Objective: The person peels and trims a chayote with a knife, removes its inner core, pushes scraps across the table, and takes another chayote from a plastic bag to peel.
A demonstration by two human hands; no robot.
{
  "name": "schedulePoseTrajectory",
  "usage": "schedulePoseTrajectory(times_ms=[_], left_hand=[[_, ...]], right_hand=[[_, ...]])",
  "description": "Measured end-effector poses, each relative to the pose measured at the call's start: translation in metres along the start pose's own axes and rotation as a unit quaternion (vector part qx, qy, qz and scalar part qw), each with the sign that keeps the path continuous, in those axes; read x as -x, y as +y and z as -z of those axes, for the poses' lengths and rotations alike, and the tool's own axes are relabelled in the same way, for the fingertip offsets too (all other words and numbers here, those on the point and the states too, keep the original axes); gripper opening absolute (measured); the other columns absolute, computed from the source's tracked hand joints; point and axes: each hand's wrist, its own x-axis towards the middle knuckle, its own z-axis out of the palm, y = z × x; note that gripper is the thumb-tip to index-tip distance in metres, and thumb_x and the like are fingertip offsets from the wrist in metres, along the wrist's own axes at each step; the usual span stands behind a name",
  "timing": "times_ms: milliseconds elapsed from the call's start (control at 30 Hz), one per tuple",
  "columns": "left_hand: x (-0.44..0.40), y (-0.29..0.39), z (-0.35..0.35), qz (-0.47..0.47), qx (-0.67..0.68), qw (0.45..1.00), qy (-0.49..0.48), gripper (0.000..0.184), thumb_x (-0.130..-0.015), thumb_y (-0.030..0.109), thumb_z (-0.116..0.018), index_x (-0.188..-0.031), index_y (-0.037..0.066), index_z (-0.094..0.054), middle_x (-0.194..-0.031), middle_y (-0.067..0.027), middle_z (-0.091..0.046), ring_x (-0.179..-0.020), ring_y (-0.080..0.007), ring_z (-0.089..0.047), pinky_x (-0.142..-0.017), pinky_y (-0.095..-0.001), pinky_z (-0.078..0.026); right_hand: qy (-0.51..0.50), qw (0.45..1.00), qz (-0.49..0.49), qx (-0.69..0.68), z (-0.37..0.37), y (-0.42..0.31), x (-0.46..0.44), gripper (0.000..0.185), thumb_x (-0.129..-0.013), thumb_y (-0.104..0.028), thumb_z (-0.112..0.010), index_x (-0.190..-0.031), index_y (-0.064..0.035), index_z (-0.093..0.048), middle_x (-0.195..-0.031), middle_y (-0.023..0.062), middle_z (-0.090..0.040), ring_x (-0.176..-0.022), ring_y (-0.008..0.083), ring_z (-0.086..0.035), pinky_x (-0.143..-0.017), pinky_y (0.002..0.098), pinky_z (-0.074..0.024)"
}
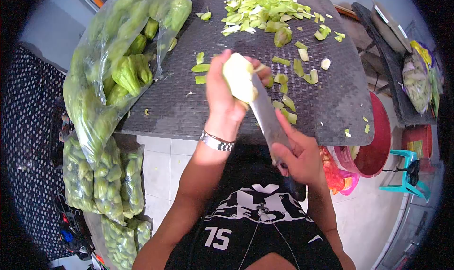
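Note:
My left hand is closed around a pale, mostly peeled chayote, lifted above the dark woven-pattern table. In my right hand is a large broad-bladed knife, gripped by its dark handle. The blade slants up to the left, and its upper end lies against the right side of the chayote. Loose green peel strips are scattered beyond and to the right of my hands. A larger heap of peels lies at the table's far side.
A clear plastic bag full of green chayotes covers the table's left side. More filled bags stand below it. To the right are a red tub, a teal stool and a dark shelf holding bagged produce.

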Motion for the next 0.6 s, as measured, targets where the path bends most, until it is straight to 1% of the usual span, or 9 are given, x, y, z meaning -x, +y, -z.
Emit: schedulePoseTrajectory(times_ms=[33,67,100,200,333,400,433,533,600], left_hand=[[0.002,-0.003,-0.002,-0.001,-0.006,1.000,0.008,0.044,-0.095,0.044,-0.056,-0.098,0.001,-0.064,-0.093,-0.0168,-0.068,-0.091,-0.0416,-0.069,-0.085,-0.0528,-0.056],[0.003,-0.004,-0.003,-0.003,-0.012,1.000,0.014,0.044,-0.095,0.044,-0.057,-0.098,0.001,-0.064,-0.093,-0.0167,-0.068,-0.091,-0.0412,-0.069,-0.085,-0.0527,-0.056],[-0.001,-0.003,0.004,0.006,0.001,1.000,-0.019,0.044,-0.095,0.044,-0.057,-0.097,0.001,-0.064,-0.094,-0.0173,-0.069,-0.090,-0.0405,-0.069,-0.085,-0.0518,-0.056],[-0.005,-0.006,0.006,-0.013,-0.021,0.999,0.024,0.045,-0.095,0.045,-0.057,-0.097,0.000,-0.064,-0.095,-0.0180,-0.069,-0.091,-0.0404,-0.069,-0.084,-0.0509,-0.056],[-0.007,-0.009,0.009,-0.025,-0.021,0.999,0.032,0.047,-0.095,0.047,-0.057,-0.098,0.001,-0.064,-0.095,-0.0179,-0.069,-0.092,-0.0396,-0.069,-0.083,-0.0507,-0.056],[0.000,-0.009,-0.003,-0.039,-0.020,0.998,0.053,0.047,-0.095,0.048,-0.058,-0.098,0.002,-0.064,-0.095,-0.0176,-0.069,-0.091,-0.0392,-0.069,-0.083,-0.0508,-0.056],[0.004,-0.010,-0.006,-0.045,-0.016,0.998,0.044,0.046,-0.096,0.048,-0.059,-0.099,0.002,-0.064,-0.094,-0.0173,-0.069,-0.089,-0.0383,-0.069,-0.083,-0.0506,-0.056],[0.010,-0.011,-0.003,-0.064,-0.024,0.997,0.033,0.044,-0.097,0.047,-0.060,-0.100,0.003,-0.063,-0.095,-0.0164,-0.069,-0.084,-0.0358,-0.070,-0.082,-0.0502,-0.057],[0.003,-0.013,0.008,-0.075,-0.045,0.996,0.031,0.043,-0.098,0.047,-0.060,-0.101,0.004,-0.062,-0.095,-0.0160,-0.069,-0.081,-0.0341,-0.070,-0.081,-0.0502,-0.058]], right_hand=[[-0.006,1.000,-0.017,-0.022,0.000,-0.004,0.000,0.066,-0.099,-0.003,-0.062,-0.159,-0.0176,-0.039,-0.083,0.0018,-0.067,-0.057,0.0032,-0.050,-0.049,0.0211,-0.0429],[-0.007,0.999,-0.019,-0.038,-0.002,-0.003,-0.001,0.066,-0.099,-0.003,-0.061,-0.160,-0.0177,-0.038,-0.081,0.0018,-0.067,-0.056,0.0038,-0.050,-0.048,0.0214,-0.0427],[-0.008,0.998,-0.019,-0.053,-0.004,-0.002,-0.002,0.066,-0.100,-0.003,-0.061,-0.160,-0.0179,-0.037,-0.080,0.0018,-0.066,-0.055,0.0044,-0.050,-0.048,0.0216,-0.0426],[-0.024,0.996,-0.028,-0.083,-0.001,0.003,-0.004,0.067,-0.100,-0.003,-0.060,-0.161,-0.0182,-0.035,-0.077,0.0011,-0.065,-0.053,0.0053,-0.051,-0.046,0.0221,-0.0422],[-0.051,0.989,-0.037,-0.132,0.006,0.001,-0.003,0.068,-0.101,-0.004,-0.061,-0.161,-0.0182,-0.034,-0.074,-0.0005,-0.062,-0.052,0.0057,-0.051,-0.045,0.0224,-0.0415],[-0.028,0.994,-0.043,-0.099,0.001,0.002,-0.001,0.068,-0.101,-0.005,-0.061,-0.161,-0.0181,-0.033,-0.075,-0.0003,-0.063,-0.052,0.0057,-0.051,-0.045,0.0223,-0.0416],[-0.017,0.996,-0.044,-0.081,-0.002,0.002,-0.002,0.068,-0.101,-0.005,-0.061,-0.162,-0.0180,-0.033,-0.076,-0.0003,-0.063,-0.052,0.0056,-0.051,-0.045,0.0223,-0.0416],[-0.003,0.998,-0.026,-0.052,-0.011,0.001,-0.003,0.068,-0.100,-0.003,-0.060,-0.161,-0.0089,-0.031,-0.078,0.0048,-0.064,-0.055,0.0077,-0.054,-0.044,0.0235,-0.0423],[-0.021,0.998,-0.035,-0.049,-0.009,-0.001,-0.004,0.068,-0.100,-0.004,-0.060,-0.161,-0.0087,-0.030,-0.080,0.0050,-0.064,-0.055,0.0077,-0.054,-0.044,0.0235,-0.0427]])
